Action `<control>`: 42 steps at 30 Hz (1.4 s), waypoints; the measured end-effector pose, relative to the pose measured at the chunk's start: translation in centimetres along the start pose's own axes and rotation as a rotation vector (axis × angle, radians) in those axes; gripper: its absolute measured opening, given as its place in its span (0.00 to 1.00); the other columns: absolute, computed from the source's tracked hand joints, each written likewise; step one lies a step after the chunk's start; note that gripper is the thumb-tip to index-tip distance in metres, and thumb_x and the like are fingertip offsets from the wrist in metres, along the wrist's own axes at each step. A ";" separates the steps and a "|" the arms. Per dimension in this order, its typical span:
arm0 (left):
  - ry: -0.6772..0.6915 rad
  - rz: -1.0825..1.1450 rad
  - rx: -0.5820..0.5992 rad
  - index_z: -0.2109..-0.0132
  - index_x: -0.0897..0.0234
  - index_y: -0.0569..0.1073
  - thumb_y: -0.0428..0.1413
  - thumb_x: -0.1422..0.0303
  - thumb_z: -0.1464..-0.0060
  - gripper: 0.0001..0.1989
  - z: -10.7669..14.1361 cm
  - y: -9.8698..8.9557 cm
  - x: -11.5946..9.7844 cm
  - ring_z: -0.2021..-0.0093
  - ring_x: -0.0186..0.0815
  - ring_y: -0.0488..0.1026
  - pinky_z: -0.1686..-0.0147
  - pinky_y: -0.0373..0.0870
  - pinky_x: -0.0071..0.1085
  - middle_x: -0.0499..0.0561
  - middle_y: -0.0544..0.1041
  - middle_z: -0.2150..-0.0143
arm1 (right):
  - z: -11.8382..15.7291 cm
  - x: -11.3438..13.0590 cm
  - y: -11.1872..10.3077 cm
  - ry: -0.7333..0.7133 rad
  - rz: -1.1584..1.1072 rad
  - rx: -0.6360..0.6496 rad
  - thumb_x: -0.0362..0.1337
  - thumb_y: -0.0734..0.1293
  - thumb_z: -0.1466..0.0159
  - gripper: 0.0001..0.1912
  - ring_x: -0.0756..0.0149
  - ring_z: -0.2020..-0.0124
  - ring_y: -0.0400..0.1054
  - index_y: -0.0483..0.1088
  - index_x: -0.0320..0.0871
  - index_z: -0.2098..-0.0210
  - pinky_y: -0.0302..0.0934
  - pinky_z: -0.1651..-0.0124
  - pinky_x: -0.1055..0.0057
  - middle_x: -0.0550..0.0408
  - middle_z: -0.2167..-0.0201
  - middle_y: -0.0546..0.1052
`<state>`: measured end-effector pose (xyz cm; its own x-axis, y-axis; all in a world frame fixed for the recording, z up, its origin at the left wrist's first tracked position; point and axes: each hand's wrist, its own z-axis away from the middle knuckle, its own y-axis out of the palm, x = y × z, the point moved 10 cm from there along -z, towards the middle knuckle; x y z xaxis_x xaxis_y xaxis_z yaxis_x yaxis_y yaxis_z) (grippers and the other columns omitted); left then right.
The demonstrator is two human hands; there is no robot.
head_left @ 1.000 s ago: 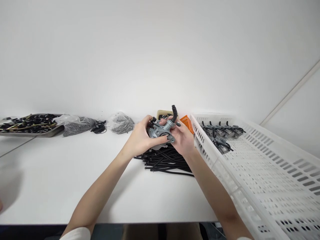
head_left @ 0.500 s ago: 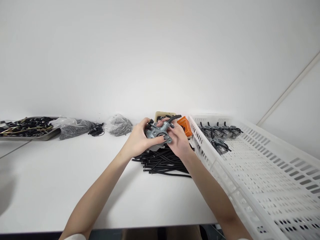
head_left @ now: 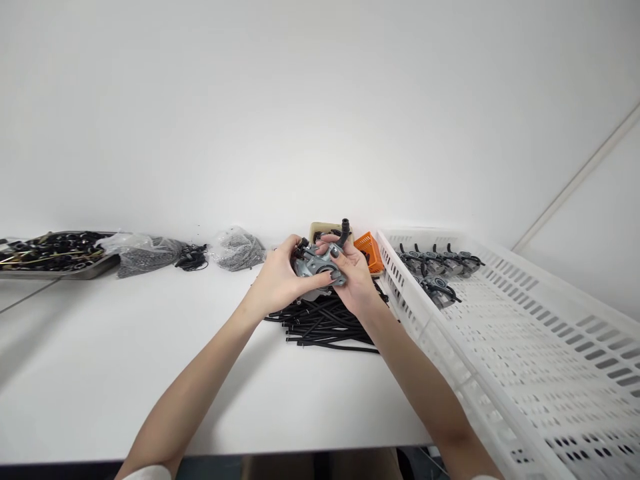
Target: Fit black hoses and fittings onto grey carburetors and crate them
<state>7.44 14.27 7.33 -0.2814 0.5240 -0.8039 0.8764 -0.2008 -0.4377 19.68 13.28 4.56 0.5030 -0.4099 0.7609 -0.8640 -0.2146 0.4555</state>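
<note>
A grey metal carburetor-like part (head_left: 315,265) is held up between my two hands, over a pile of black rubber hoses (head_left: 330,323). My left hand (head_left: 280,277) grips its left side, the thumb lying across the front. My right hand (head_left: 354,272) is closed round the right side, thumb on the metal near the base of a short black tube (head_left: 345,231). That tube points up, its open end showing. Fingers hide the back of the part.
To the right, a large white crate (head_left: 435,327) holds several similar metal parts (head_left: 440,263). Behind my hands are a cream bin (head_left: 316,230) and an orange basket (head_left: 373,252). Plastic bags (head_left: 237,250), small black pieces (head_left: 192,257) and a metal tray (head_left: 95,269) line the wall at left.
The black tube on the metal part has turned from pointing right to pointing up. My right thumb has shifted slightly left and down; both hands still hold the part.
</note>
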 end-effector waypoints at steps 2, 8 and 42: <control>0.003 0.007 0.013 0.61 0.60 0.66 0.71 0.53 0.59 0.27 -0.1 0.1 0.1 0.69 0.34 0.63 0.69 0.59 0.30 0.42 0.68 0.69 | 0.0 -0.1 0.2 0.017 -0.028 0.016 0.45 0.75 0.42 0.13 0.58 0.54 0.77 0.77 0.48 0.60 0.72 0.47 0.60 0.54 0.64 0.83; -0.007 0.080 0.042 0.60 0.62 0.68 0.69 0.54 0.58 0.25 -0.3 0.1 0.4 0.66 0.35 0.65 0.66 0.61 0.32 0.44 0.70 0.67 | 0.4 -0.1 0.1 0.077 -0.101 0.028 0.44 0.75 0.42 0.12 0.54 0.49 0.77 0.70 0.49 0.64 0.74 0.50 0.59 0.52 0.58 0.85; 0.028 -0.013 0.016 0.60 0.61 0.67 0.69 0.51 0.57 0.26 -0.1 0.1 0.2 0.68 0.36 0.67 0.69 0.62 0.31 0.44 0.71 0.68 | 0.0 0.1 0.2 0.040 0.007 0.058 0.54 0.78 0.44 0.21 0.53 0.49 0.77 0.77 0.49 0.58 0.73 0.46 0.57 0.50 0.59 0.84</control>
<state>7.49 14.50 7.17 -0.2812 0.5499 -0.7865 0.8663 -0.2072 -0.4546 19.53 13.17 4.71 0.4962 -0.3765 0.7823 -0.8670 -0.2633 0.4232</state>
